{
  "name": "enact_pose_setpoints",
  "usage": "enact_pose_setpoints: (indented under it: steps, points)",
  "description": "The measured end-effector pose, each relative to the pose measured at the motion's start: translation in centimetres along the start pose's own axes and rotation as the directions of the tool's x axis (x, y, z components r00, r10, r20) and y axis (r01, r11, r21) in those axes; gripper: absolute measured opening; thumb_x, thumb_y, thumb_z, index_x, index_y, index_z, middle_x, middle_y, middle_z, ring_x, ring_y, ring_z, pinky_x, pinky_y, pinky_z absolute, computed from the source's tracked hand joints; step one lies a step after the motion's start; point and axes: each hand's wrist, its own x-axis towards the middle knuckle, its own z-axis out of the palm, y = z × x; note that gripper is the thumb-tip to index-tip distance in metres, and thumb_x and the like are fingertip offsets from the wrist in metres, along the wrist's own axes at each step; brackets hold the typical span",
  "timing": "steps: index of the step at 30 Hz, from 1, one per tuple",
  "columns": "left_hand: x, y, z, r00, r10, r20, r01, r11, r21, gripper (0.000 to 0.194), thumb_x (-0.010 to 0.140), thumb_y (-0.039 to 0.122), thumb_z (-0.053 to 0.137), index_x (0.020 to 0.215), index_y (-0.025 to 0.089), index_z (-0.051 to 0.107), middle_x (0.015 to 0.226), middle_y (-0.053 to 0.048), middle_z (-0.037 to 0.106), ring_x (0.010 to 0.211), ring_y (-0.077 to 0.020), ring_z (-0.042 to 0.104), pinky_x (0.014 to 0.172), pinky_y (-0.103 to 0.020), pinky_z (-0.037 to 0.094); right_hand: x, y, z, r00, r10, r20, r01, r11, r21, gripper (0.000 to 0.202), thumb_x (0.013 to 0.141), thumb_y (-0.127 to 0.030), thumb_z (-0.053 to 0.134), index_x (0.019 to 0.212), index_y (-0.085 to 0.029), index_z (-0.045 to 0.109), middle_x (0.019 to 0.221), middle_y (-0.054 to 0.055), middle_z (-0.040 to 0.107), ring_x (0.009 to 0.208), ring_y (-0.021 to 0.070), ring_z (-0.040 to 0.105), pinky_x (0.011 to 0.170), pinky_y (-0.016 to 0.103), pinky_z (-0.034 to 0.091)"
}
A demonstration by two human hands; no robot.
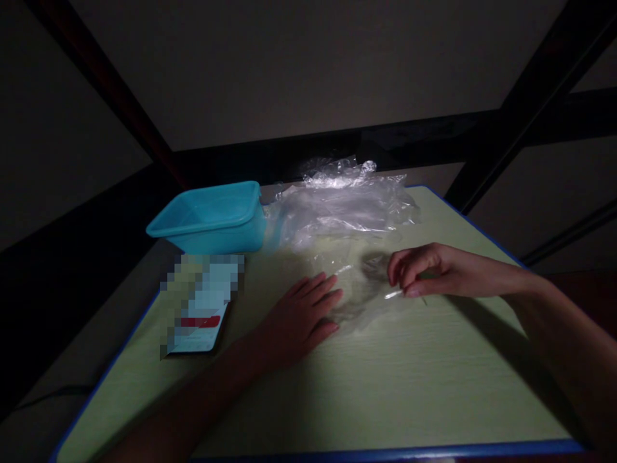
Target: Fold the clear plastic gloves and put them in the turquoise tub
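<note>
A clear plastic bag [364, 308] lies thin and nearly see-through on the pale green table [385, 399]. My left hand [303, 315] rests flat with its fingers spread, at the left edge of this bag. On the bag's right side, my right hand [421, 273] pinches the plastic between thumb and fingers, just above the tabletop. Behind both hands is a crumpled heap of clear plastic bags [347, 206], shiny on top.
A blue plastic basket [216, 238] stands at the back left of the table, beside the heap. In front of it lies a phone [200, 331] with its screen lit and partly pixelated. A dark-framed wall [313, 77] rises behind the table.
</note>
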Motion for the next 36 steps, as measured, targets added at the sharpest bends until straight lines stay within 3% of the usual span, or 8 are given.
enact_pose_setpoints:
  steps: [8,13,19,23,28,32,36]
  points:
    - [0.0,0.1,-0.2,1.0,-0.005,0.012,0.005,1.0,0.011,0.047,0.09,0.034,0.043,0.133,0.013,0.04,0.145,-0.012,0.031,0.135,-0.0255,0.025,0.108,-0.045,0.025,0.3,-0.4,0.2,0.986,-0.041,-0.163,0.037,0.999,-0.026,0.015,0.083,-0.027,0.058,0.079,-0.014,0.061,0.082,0.004,0.058,0.076,0.0129,0.055,0.068,0.028,0.043]
    - [0.1,0.2,-0.3,1.0,-0.005,0.016,0.004,1.0,0.016,0.047,0.09,0.032,0.045,0.132,0.014,0.04,0.145,-0.013,0.032,0.135,-0.0259,0.026,0.108,-0.045,0.026,0.9,-1.4,2.2,0.997,-0.073,-0.005,0.073,0.996,-0.045,0.025,0.071,-0.03,0.071,0.09,-0.015,0.063,0.091,0.005,0.061,0.083,0.0158,0.055,0.073,0.031,0.043]
    - [0.0,0.0,0.0,1.0,0.006,-0.015,-0.006,1.0,0.006,0.046,0.09,0.034,0.045,0.131,0.013,0.041,0.145,-0.013,0.032,0.135,-0.0253,0.026,0.107,-0.045,0.026,1.8,-1.5,5.5,0.974,-0.134,0.184,0.168,0.969,-0.183,0.037,0.057,-0.018,0.077,0.09,-0.013,0.06,0.091,0.004,0.058,0.089,0.017,0.052,0.075,0.029,0.044]
    - [0.0,0.0,-0.1,1.0,0.009,-0.007,-0.009,1.0,0.002,0.047,0.09,0.034,0.044,0.131,0.012,0.041,0.145,-0.013,0.033,0.135,-0.0258,0.026,0.107,-0.045,0.026,1.9,-2.1,6.5,0.971,-0.139,0.195,0.196,0.929,-0.315,0.035,0.057,-0.001,0.065,0.09,-0.013,0.06,0.089,0.003,0.058,0.091,0.0164,0.051,0.084,0.029,0.043]
    - [0.1,0.0,0.0,1.0,0.007,0.001,-0.007,1.0,0.011,0.047,0.09,0.035,0.043,0.132,0.013,0.04,0.145,-0.012,0.032,0.135,-0.025,0.024,0.108,-0.044,0.025,1.8,-2.8,6.9,0.976,-0.118,0.185,0.195,0.852,-0.486,0.033,0.061,0.001,0.054,0.091,-0.012,0.057,0.093,0.006,0.056,0.096,0.0187,0.048,0.095,0.034,0.038]
    - [-0.1,-0.1,0.3,1.0,0.012,-0.018,-0.011,1.0,0.013,0.048,0.09,0.036,0.042,0.133,0.013,0.039,0.145,-0.012,0.032,0.135,-0.0248,0.024,0.108,-0.044,0.025,1.8,-2.6,7.1,0.973,-0.115,0.199,0.206,0.821,-0.533,0.034,0.063,0.0,0.052,0.096,-0.01,0.055,0.096,0.01,0.055,0.097,0.0213,0.048,0.092,0.037,0.041]
    - [0.0,-0.1,0.2,1.0,0.01,-0.016,-0.01,1.0,-0.005,0.047,0.091,0.035,0.041,0.131,0.011,0.041,0.145,-0.013,0.033,0.135,-0.0251,0.025,0.108,-0.045,0.025,2.0,-2.2,6.9,0.982,-0.125,0.143,0.178,0.867,-0.465,0.03,0.065,0.001,0.052,0.091,-0.013,0.056,0.091,0.008,0.056,0.089,0.0188,0.051,0.079,0.032,0.045]
